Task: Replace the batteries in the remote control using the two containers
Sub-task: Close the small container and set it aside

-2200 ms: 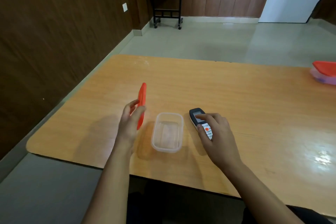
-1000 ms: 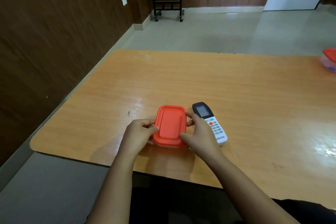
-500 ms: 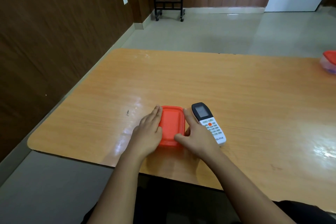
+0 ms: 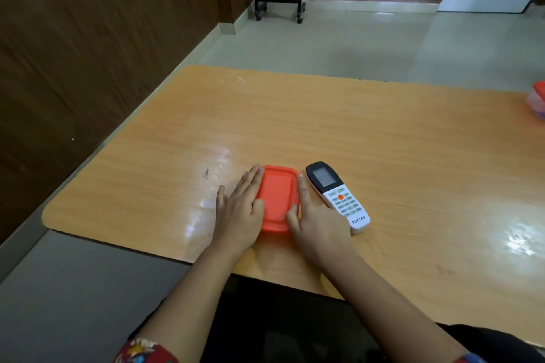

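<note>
A small clear container with an orange lid [image 4: 277, 199] sits near the front of the wooden table [image 4: 324, 127]. My left hand [image 4: 240, 211] lies flat with fingers extended, pressing on the lid's left edge. My right hand [image 4: 317, 221] presses along the lid's right edge, thumb on the lid. A white and black remote control [image 4: 336, 193] marked VOLTAS lies face up just right of the container, touching my right hand's outer side. A second orange-lidded container [image 4: 537, 99] stands at the table's far right edge, partly cut off.
A dark wood-panelled wall runs along the left. A black wheeled stand [image 4: 278, 0] is on the tiled floor beyond the table. A small dark mark [image 4: 206, 173] lies on the tabletop left of my left hand.
The orange lid went from my left hand onto the open container. Both hands now press it down at its sides; my right hand left the remote.
</note>
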Available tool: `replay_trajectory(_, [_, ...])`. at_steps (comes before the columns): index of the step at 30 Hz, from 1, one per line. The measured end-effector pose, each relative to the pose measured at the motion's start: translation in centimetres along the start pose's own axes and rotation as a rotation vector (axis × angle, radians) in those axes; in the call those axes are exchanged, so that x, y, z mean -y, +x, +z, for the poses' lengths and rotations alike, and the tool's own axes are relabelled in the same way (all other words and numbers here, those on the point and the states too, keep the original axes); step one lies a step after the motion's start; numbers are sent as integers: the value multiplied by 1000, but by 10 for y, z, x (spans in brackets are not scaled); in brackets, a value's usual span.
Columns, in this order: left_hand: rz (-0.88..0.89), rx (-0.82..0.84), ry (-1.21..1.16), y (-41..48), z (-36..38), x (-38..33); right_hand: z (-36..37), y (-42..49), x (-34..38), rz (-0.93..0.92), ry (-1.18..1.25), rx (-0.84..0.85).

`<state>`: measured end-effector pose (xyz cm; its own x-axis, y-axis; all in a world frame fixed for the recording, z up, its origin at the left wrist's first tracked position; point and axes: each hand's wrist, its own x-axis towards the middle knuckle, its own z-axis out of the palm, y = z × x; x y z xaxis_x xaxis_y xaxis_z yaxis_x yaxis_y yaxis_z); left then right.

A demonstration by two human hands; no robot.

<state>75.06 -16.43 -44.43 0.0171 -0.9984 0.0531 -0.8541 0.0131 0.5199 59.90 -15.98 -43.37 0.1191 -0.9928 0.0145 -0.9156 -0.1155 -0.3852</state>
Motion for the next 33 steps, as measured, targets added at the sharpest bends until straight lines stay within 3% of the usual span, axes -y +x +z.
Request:
replay_trajectory(3, [4,21,-1,-2,-6,-4,0,0,-1,-7,17,18])
replay_trajectory(8, [-76,26,84,1,-15,-13,-10,-19,-13,26,252,24])
replay_trajectory(14, [-259,70,180,-4,1,-50,12,-48,-35,-160,-114,-121])
replay_trajectory(18, [-259,44,130,-5,-11,-48,20,-52,-41,-207,-77,-274])
replay_trajectory(22, [-233,-113,116,-9,-49,-8,18,-49,-41,-267,-27,-253])
replay_trajectory(27, [-349,-200,178,-13,-105,80,25,-47,-45,-328,-25,-225])
replay_trajectory(33, [-402,-182,240,-7,-150,155,26,-48,-43,-305,8,-201])
